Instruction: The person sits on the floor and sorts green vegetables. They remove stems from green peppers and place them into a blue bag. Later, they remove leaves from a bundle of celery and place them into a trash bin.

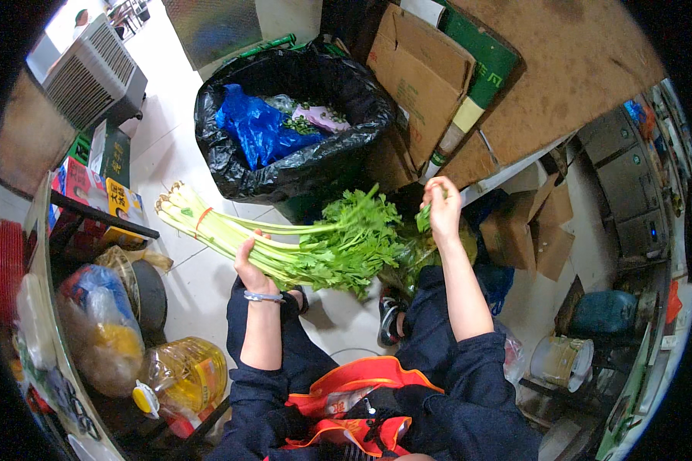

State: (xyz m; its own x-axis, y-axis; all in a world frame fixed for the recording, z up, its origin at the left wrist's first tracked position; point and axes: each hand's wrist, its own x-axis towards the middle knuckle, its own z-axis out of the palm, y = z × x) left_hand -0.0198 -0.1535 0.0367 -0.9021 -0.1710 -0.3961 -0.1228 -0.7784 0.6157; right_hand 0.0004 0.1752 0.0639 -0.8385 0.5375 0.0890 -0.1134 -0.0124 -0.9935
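A bunch of celery lies across my left hand, which grips its pale stalks from below. A red band circles the stalks near the root end at the left. The leafy tops spread to the right, above my feet. My right hand is raised just right of the leaves, its fingers closed around a small piece of green leaf. A clear plastic bag with greenish contents sits below that hand, partly hidden by leaves and my forearm.
Ahead stands a bin lined with a black bag, holding a blue plastic bag and green scraps. Flattened cardboard leans at its right. An oil bottle and bagged goods are at my left; an open carton is at right.
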